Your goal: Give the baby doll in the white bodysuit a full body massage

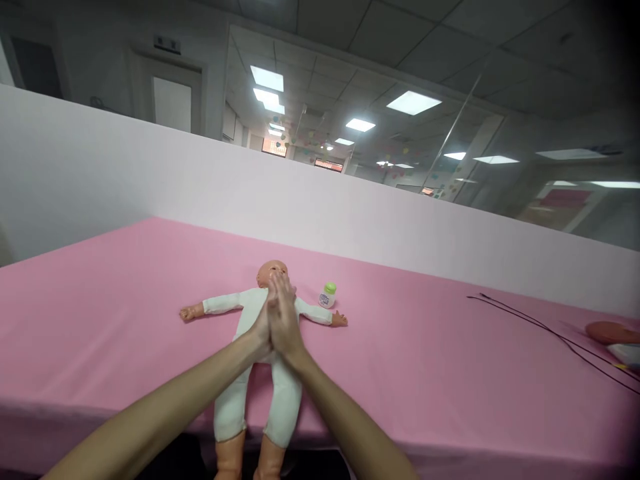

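A baby doll [255, 317] with white cloth limbs and body lies on its back on the pink surface, arms spread wide and feet toward me. Above its chest, my left hand [263, 327] and my right hand [285, 320] are pressed palm to palm, fingers stretched out and pointing away from me. Nothing shows between them. They hide part of the doll's chest and lower face; whether they touch the doll I cannot tell. Beside the doll's right-side arm in view stands a small clear jar [327, 297] with a green lid.
A pink cover [410, 360] is spread over the table. Thin dark cables [545, 327] run across its right part toward an orange-brown object [610, 332] at the edge of view. A low white wall [330, 210] rises behind, with a window above it.
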Demonstrator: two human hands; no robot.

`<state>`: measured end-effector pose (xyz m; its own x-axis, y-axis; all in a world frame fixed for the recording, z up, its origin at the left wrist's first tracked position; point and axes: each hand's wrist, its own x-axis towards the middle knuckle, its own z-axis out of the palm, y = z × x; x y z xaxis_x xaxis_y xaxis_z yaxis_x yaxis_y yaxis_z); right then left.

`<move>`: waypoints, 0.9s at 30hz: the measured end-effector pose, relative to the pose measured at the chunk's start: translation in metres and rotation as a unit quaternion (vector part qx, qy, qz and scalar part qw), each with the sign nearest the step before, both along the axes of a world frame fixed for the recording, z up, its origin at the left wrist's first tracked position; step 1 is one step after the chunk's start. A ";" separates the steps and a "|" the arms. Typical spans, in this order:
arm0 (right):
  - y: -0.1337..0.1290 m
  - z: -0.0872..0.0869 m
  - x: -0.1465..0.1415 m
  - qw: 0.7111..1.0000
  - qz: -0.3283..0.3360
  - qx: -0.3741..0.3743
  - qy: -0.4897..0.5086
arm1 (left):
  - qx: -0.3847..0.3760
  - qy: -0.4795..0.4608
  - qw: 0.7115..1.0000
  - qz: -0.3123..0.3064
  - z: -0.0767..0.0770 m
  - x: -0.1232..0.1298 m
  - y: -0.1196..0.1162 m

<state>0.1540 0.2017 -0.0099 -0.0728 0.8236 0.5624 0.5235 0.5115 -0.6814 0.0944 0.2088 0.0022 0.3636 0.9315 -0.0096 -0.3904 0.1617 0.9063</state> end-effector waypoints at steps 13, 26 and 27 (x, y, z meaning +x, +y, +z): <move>0.008 -0.034 0.041 0.983 -0.023 -0.104 -0.148 | 0.238 0.240 0.940 0.045 -0.038 -0.054 0.046; 0.069 -0.059 0.061 0.977 -0.092 -0.165 -0.099 | 0.274 0.401 0.871 0.075 -0.076 -0.059 0.083; 0.071 -0.062 0.064 0.977 -0.100 -0.169 -0.085 | 0.275 0.406 0.868 0.079 -0.080 -0.060 0.084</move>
